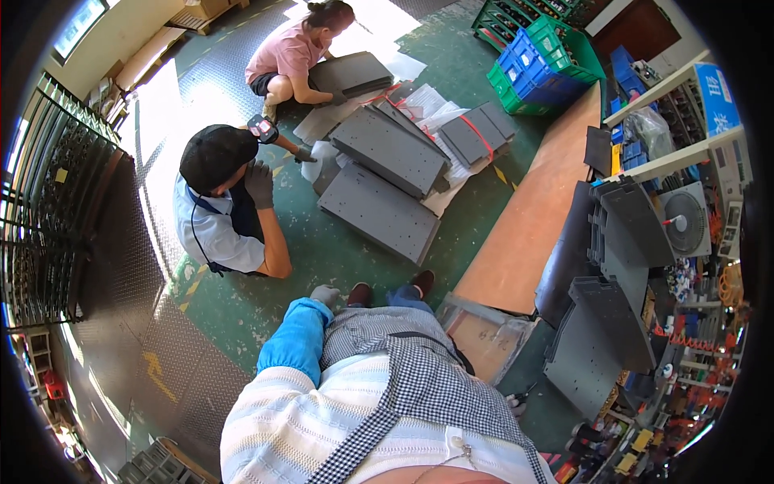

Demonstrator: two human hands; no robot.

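My left hand [326, 294], in a grey glove below a blue sleeve cover [294, 343], hangs beside my checked apron [367, 327]. Its fingers look curled together, with nothing visible in them. Lower right, mostly hidden by my body, my gloved right hand [518, 402] appears closed around something small and dark. Ahead of my shoes on the green floor lie stacks of dark grey metal panels [391, 153], and the nearest panel [379, 211] lies flat. A smaller panel stack [476, 135] has a red strap around it. Neither of my hands touches the panels.
A crouching person [222, 194] in a cap and another in pink [286, 60] are beside the panels. A brown board [524, 218] runs along the right, near upright grey panels [597, 347] and a fan [685, 219]. Blue and green crates [540, 64] stand far right; racks [60, 194] line the left.
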